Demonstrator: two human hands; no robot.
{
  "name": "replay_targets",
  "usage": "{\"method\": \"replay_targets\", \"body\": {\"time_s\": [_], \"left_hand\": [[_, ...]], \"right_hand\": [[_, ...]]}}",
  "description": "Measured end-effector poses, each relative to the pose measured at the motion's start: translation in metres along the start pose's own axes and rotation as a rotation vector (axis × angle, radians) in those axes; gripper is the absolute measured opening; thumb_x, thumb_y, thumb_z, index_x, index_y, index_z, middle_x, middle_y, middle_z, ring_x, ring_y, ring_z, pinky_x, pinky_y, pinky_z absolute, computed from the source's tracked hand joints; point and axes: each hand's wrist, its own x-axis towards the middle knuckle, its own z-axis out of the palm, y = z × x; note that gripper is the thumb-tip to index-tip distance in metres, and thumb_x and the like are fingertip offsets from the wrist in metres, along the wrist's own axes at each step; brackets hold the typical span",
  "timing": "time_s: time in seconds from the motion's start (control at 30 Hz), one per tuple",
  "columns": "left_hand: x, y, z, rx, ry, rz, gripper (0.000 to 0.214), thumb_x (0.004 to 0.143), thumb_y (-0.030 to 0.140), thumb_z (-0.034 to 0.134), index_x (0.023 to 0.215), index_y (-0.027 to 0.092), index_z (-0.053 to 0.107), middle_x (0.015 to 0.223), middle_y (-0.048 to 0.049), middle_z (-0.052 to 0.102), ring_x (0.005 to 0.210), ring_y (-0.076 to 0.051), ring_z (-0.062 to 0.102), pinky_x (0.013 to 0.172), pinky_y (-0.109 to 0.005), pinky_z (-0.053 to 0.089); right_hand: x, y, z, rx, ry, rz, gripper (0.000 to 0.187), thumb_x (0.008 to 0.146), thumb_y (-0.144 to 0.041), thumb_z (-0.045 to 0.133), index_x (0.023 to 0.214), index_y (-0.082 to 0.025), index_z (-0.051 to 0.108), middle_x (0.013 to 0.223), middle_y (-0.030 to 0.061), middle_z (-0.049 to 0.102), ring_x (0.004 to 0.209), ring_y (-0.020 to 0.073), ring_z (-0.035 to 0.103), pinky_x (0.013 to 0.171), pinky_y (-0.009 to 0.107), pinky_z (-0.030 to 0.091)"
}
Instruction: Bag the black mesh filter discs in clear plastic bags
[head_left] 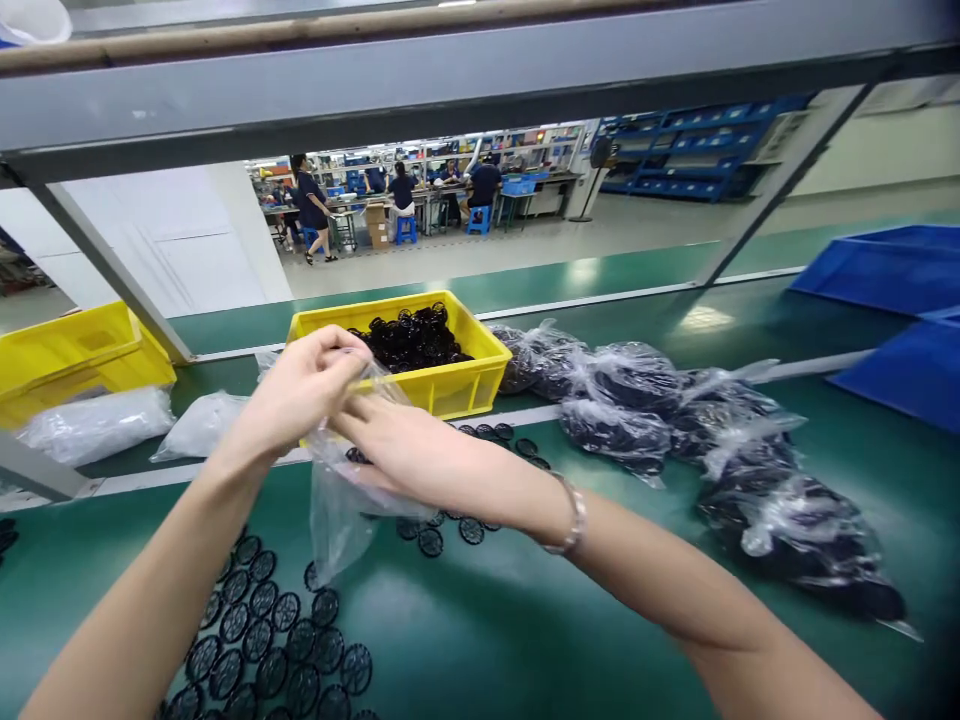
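My left hand (304,385) pinches the top edge of a clear plastic bag (341,515) and holds it up over the green table (525,620). My right hand (390,435) lies across the bag's mouth with its fingers tucked into the plastic; whether it holds anything inside is hidden. The bag hangs limp and looks mostly empty. Several round black mesh discs (262,640) lie spread flat on the table below my left forearm. More discs (480,432) sit loose beyond my right wrist.
A yellow bin (457,385) of black discs stands just behind my hands. Filled clear bags of black parts (660,410) are piled to the right. White bags (97,425) and another yellow bin (67,350) sit left. Blue bins (892,270) far right. People work in the background.
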Motion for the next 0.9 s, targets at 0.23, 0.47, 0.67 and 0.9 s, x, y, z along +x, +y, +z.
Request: {"method": "replay_targets", "body": {"time_s": [0.23,0.47,0.67,0.9], "left_hand": [[0.003,-0.006,-0.022,-0.155,0.066,-0.102,0.014,0.087,0.031,0.068,0.089,0.020,0.060,0.050,0.0095,0.033,0.040,-0.004,0.021,0.036,-0.017,0.014],[0.002,-0.007,-0.019,-0.149,0.098,-0.162,0.010,0.090,0.031,0.065,0.091,0.022,0.062,0.046,0.0092,0.032,0.038,-0.004,0.020,0.035,-0.016,0.015],[0.003,-0.013,-0.016,-0.149,0.094,-0.184,0.012,0.090,0.033,0.065,0.093,0.022,0.062,0.048,0.0096,0.030,0.040,-0.005,0.019,0.035,-0.015,0.016],[0.000,-0.018,-0.018,-0.168,0.084,-0.189,0.013,0.090,0.034,0.066,0.091,0.021,0.063,0.048,0.0095,0.030,0.039,-0.004,0.020,0.035,-0.014,0.016]], "right_hand": [[-0.168,0.028,-0.011,-0.041,0.117,0.469,0.026,0.103,-0.021,0.041,0.118,-0.021,0.063,0.100,0.0065,0.062,0.084,0.0155,0.065,0.073,0.029,0.056],[-0.280,0.032,0.088,-0.187,-0.118,0.719,0.011,0.098,-0.027,0.050,0.102,-0.021,0.057,0.099,0.0071,0.058,0.071,0.0179,0.065,0.055,0.028,0.054],[-0.253,0.031,0.091,-0.087,-0.116,0.684,0.033,0.092,-0.020,0.053,0.125,-0.024,0.052,0.102,0.0038,0.056,0.068,0.0142,0.063,0.060,0.026,0.054],[-0.252,0.032,0.113,-0.174,-0.134,0.620,0.020,0.085,-0.019,0.058,0.105,-0.020,0.054,0.100,0.0072,0.058,0.086,0.0219,0.063,0.063,0.030,0.056]]}}
